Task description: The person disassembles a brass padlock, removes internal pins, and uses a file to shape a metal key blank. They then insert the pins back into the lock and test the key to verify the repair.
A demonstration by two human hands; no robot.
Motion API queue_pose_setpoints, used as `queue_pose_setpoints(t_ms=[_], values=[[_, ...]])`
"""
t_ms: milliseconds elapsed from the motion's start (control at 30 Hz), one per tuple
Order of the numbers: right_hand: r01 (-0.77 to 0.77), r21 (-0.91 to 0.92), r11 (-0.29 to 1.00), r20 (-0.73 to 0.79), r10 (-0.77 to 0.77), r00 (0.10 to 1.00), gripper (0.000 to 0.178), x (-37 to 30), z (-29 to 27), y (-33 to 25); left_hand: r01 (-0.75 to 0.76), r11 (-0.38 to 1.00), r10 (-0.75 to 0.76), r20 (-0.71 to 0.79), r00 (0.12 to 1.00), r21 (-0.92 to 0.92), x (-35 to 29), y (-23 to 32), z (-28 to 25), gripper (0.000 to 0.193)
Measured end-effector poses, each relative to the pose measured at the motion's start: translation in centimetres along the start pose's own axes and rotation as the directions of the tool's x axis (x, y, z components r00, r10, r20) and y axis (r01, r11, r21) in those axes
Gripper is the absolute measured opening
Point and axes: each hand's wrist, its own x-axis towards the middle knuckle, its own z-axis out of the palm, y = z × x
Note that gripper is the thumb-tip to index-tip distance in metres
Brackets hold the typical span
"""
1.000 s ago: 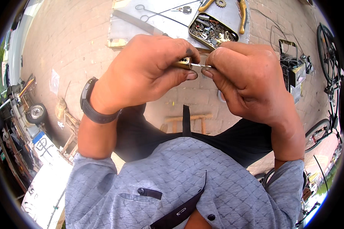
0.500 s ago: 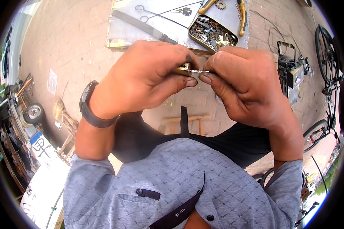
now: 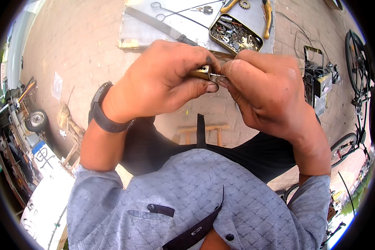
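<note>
My left hand, with a dark watch on its wrist, is closed in a pinch around a small brass lock cylinder. Dark round holes show along the top of the cylinder; most of its body is hidden by my fingers. From the right, my right hand pinches a thin silver key between thumb and forefinger. The key's exposed blade meets the cylinder's end face; how deep it sits inside cannot be made out, and its head is covered by my fingers.
Just beyond my hands is a worktable bearing a flat file, a tin of small metal parts, keys, a toothed gear and yellow-handled pliers. A wooden stool stands below, a bicycle at right.
My right hand has come closer to the left and turned slightly, so less of the key shows. The brass cylinder has tilted, exposing more of its holed top.
</note>
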Motion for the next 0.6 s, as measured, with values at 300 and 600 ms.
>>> queue_pose_setpoints(t_ms=[300,600], values=[[-0.066,0.089,0.994,-0.013,0.067,0.998,0.012,-0.6,0.2,0.9,0.174,0.985,-0.174,0.047,0.984,-0.006,-0.3,0.5,-0.9,0.028],[-0.012,-0.005,1.000,0.011,0.012,1.000,0.012,-0.5,0.0,0.5,0.093,0.996,-0.093,0.010,0.996,0.012,-0.7,0.2,-0.5,0.024]])
